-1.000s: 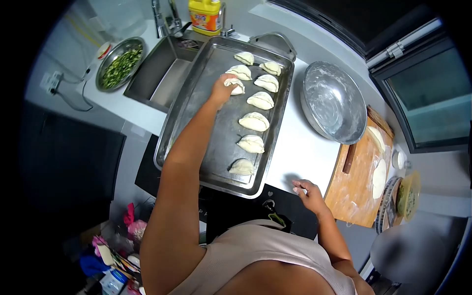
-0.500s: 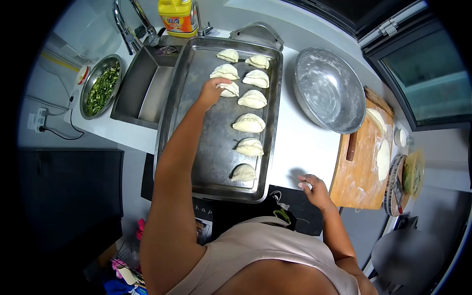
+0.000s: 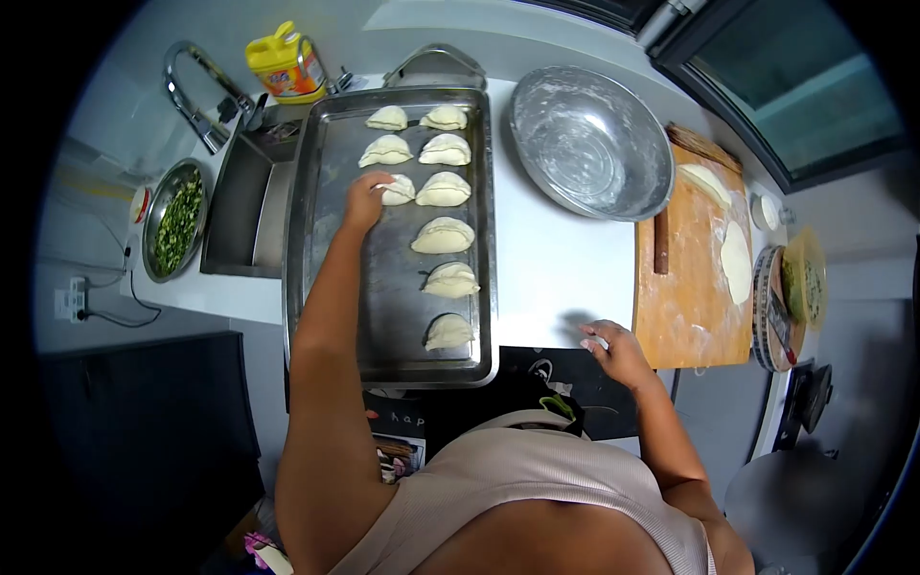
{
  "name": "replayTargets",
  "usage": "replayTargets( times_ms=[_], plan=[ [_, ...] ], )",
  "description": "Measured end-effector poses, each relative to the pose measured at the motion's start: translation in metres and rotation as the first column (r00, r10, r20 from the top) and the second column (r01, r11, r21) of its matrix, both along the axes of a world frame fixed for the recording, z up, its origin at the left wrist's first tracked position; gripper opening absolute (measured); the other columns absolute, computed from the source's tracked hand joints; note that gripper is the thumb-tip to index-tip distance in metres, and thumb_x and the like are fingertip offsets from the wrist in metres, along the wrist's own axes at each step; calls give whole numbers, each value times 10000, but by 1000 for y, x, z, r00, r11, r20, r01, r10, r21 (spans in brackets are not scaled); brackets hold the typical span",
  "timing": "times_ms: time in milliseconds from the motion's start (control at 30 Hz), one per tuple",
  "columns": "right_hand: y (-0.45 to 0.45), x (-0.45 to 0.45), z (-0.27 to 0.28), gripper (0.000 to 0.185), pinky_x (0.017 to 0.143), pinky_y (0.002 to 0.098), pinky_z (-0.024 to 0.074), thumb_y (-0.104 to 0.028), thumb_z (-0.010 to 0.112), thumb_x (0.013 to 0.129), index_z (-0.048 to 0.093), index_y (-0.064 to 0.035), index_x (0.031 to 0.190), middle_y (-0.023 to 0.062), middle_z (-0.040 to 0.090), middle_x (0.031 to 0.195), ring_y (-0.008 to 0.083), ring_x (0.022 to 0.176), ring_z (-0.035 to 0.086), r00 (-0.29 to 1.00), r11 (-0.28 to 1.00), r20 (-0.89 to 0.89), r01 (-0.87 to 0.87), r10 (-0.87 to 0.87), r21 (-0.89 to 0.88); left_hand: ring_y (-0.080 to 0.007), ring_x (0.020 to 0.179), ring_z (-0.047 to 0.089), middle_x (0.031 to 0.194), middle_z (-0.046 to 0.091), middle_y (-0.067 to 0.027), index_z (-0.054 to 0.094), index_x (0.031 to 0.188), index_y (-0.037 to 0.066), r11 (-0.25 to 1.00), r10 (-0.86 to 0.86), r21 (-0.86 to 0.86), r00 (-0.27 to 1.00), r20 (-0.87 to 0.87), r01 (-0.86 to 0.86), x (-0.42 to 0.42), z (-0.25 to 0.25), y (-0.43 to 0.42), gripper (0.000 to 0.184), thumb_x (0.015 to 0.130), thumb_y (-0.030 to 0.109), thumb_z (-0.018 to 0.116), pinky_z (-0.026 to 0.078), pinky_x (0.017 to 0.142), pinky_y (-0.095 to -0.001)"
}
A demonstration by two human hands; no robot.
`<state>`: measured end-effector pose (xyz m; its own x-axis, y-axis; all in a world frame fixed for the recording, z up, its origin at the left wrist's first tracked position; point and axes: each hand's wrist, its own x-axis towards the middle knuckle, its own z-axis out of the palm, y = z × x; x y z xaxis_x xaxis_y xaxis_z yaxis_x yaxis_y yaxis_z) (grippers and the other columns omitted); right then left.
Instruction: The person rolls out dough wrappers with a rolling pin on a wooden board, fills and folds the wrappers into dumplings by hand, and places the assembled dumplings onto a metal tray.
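My left hand (image 3: 364, 199) reaches over the metal tray (image 3: 326, 259), its fingers closed on the left edge of a dumpling (image 3: 398, 190). That dumpling rests on the tray, and the fingertips cover part of it. Above it in the same column lie two more folded dumplings (image 3: 385, 150). A longer column of several dumplings (image 3: 444, 235) runs down the tray's right side. Held low beside the counter's front edge, my right hand (image 3: 621, 356) has its fingers bent and the thumb a little apart, with nothing visible in it.
Right of the tray stands a floury metal bowl (image 3: 594, 144). A wooden board (image 3: 685, 316) carries a rolling pin (image 3: 661, 242) and flattened dough pieces (image 3: 736, 264). At left are the sink (image 3: 247, 216), a bowl of chopped greens (image 3: 178, 225), a faucet (image 3: 196, 115) and a yellow jug (image 3: 287, 67).
The whole view has turned and shifted, so the tray and board appear farther left. My left hand stays at the same dumpling, and my right hand keeps nearly the same pose.
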<state>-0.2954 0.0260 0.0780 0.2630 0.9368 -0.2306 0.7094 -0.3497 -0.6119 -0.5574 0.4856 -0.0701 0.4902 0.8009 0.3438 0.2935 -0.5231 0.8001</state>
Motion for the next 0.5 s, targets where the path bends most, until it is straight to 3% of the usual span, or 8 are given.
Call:
replayTargets(
  times_ms=[133, 267, 333, 400, 433, 500],
  plan=[
    [-21, 24, 3, 270, 861, 412, 477, -234, 633, 862, 653, -67, 1074, 167, 642, 1048, 368, 1003, 585, 999, 1000, 50, 5, -5, -6, -287, 975, 640, 993, 683, -142, 687, 891, 25, 997, 33, 78, 998, -55, -29, -4, -3, 4, 260, 726, -89, 521, 474, 902, -337],
    [-53, 53, 10, 267, 859, 414, 477, -222, 634, 855, 656, -70, 1073, 176, 644, 1034, 369, 985, 591, 997, 999, 63, 45, -46, 12, -253, 984, 638, 1011, 682, -141, 685, 932, 13, 982, 166, -62, 976, -142, -176, 1, 17, -14, 276, 752, -95, 506, 462, 906, -316],
    [-51, 64, 10, 264, 852, 411, 479, -219, 634, 854, 657, -67, 1068, 180, 646, 1025, 368, 973, 596, 995, 996, 68, 67, -70, 53, -248, 984, 636, 1023, 678, -139, 680, 955, 12, 974, 171, -150, 985, -23, -172, -1, 4, -6, 307, 741, -110, 497, 459, 903, -315],
    [-58, 71, 18, 259, 838, 405, 483, -217, 633, 855, 658, -61, 1061, 182, 647, 1014, 366, 957, 603, 993, 993, 64, 97, -100, 62, -249, 1000, 629, 1046, 672, -147, 678, 971, 17, 985, 142, -78, 983, -116, -151, -3, 9, -10, 362, 715, -129, 467, 454, 910, -322],
    [-59, 73, 18, 254, 826, 400, 487, -207, 637, 853, 657, -54, 1056, 181, 648, 1007, 364, 949, 607, 992, 992, 36, 124, -125, 33, -290, 1008, 626, 1040, 670, -167, 675, 988, 25, 989, 123, -65, 989, -87, -129, -3, 0, -5, 408, 691, -134, 445, 449, 925, -335],
    [-63, 71, 10, 247, 808, 392, 491, -189, 642, 850, 654, -42, 1048, 179, 649, 989, 361, 935, 612, 989, 989, 8, 144, -145, 32, -335, 1122, 553, 1180, 606, -172, 600, 1165, 77, 996, 60, 82, 942, -331, -35, -2, 17, -10, 507, 678, -48, 535, 442, 952, -377]
  ],
)
